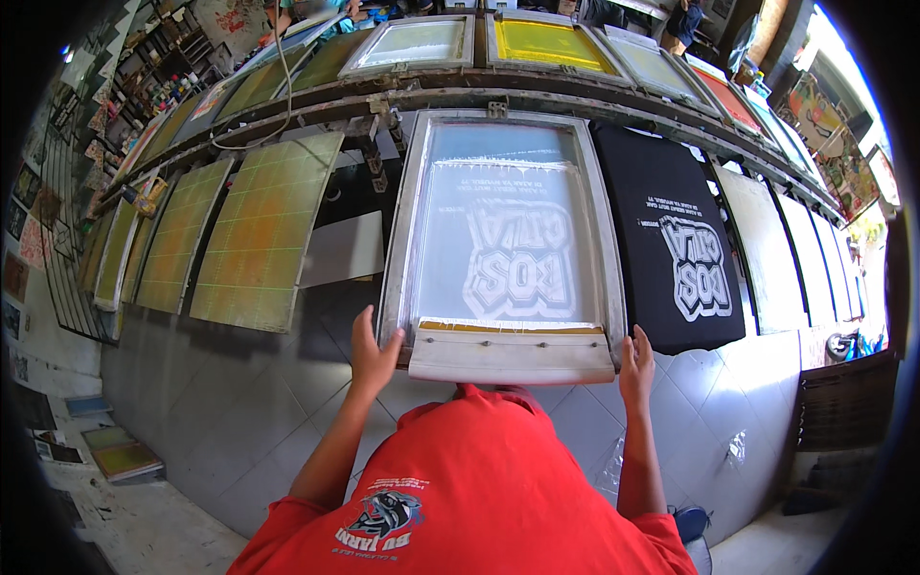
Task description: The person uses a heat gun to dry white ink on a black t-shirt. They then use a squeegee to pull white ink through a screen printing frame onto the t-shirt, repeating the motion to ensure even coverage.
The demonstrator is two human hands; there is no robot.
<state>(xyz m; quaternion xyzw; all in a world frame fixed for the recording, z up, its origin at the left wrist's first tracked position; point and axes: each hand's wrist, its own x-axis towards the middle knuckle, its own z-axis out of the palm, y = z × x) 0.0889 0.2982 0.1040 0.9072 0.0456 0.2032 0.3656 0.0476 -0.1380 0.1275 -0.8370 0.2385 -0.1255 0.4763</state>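
Observation:
A screen-printing frame (405, 225) with pale mesh lies in front of me, white lettering showing on it. Across its near end rests a wide squeegee (513, 356), with a pale handle, several screws and a yellow-brown blade edge. At the frame's near left corner is my left hand (375, 353), thumb and fingers spread, holding nothing. My right hand (636, 364) is by the near right corner, its fingers extended and apart; whether it touches the frame I cannot tell. Right of the frame a black T-shirt (628, 182) printed with white lettering is stretched over a board.
Green-yellow boards (268, 230) stand in a row to the left, pale boards (762, 244) to the right. Behind a long dark rail (450, 96) lie more frames, including a yellow screen (551, 46). A hanging cable (286, 86) droops at the upper left. People stand at the far side.

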